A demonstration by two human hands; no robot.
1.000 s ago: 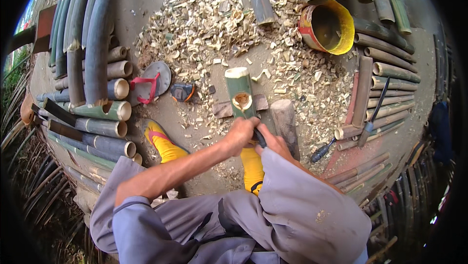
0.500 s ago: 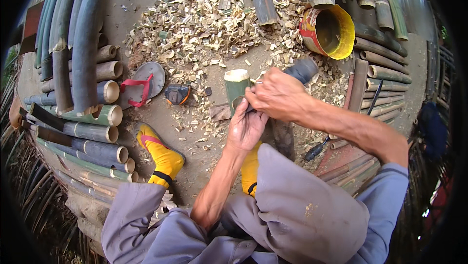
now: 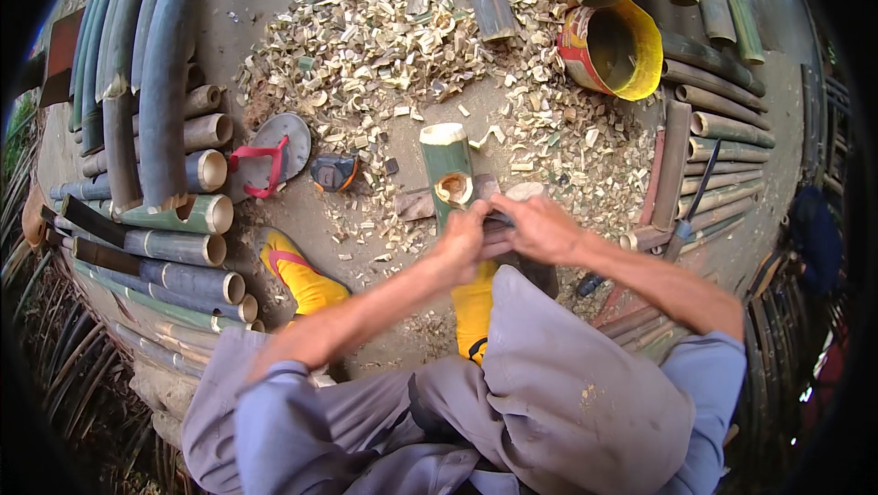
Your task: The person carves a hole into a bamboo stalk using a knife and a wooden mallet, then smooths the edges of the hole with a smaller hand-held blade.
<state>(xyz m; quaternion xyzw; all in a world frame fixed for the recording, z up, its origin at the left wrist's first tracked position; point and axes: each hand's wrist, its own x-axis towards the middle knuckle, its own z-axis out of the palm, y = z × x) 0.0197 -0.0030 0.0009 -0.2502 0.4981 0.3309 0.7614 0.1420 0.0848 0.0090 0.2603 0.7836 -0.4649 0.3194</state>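
A short green bamboo tube [image 3: 437, 164] with a pale cut end lies in front of me, a rough-edged hole [image 3: 453, 188] in its upper side. Just on the near side of that hole, my left hand [image 3: 465, 237] has its fingers curled in. My right hand [image 3: 541, 228] meets it from the right, also closed. A dark narrow piece [image 3: 499, 218] shows between the two hands; most of it is hidden, so its kind cannot be made out. Beside the bamboo lies a small wooden block [image 3: 416, 204], partly under it.
Pale wood chips [image 3: 384, 47] cover the ground ahead. A red and yellow bucket [image 3: 631, 52] stands at the far right. Bamboo poles lie stacked left [image 3: 183, 285] and right [image 3: 732, 152]. A long blade [image 3: 702, 189] leans at right. A tape measure [image 3: 334, 172] and a sandal [image 3: 274, 157] lie left.
Both hands have come back towards me, off the bamboo's hole, which now shows. The dark cylindrical handle that stuck out past my right hand is out of sight. My left elbow has swung outward.
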